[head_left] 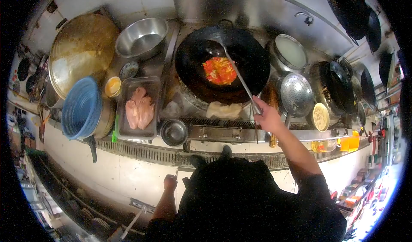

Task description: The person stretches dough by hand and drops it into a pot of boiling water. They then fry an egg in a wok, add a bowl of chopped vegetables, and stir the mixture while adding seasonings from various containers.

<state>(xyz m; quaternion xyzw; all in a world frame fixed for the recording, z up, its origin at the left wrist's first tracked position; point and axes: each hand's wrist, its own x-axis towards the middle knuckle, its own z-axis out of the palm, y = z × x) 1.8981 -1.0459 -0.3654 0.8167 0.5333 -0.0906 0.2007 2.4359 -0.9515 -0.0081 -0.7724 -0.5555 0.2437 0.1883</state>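
My right hand [268,116] is wrapped round the handle end of a long metal ladle [238,74]. The ladle's bowl rests inside a large black wok [193,53], just behind a heap of red and yellow food [219,70]. A folded pale cloth [224,110] lies at the wok's front edge. My left hand [170,182] hangs low in front of the counter, away from the cookware, with its fingers curled; whether it holds anything is too small to make out.
Left of the wok are a tray of raw meat [158,107], a steel bowl [143,38], a blue basket [80,109] and a small dark bowl [174,132]. On the right stand a pot of cloudy liquid [292,51], a perforated strainer [296,95] and a yellow bowl [320,117].
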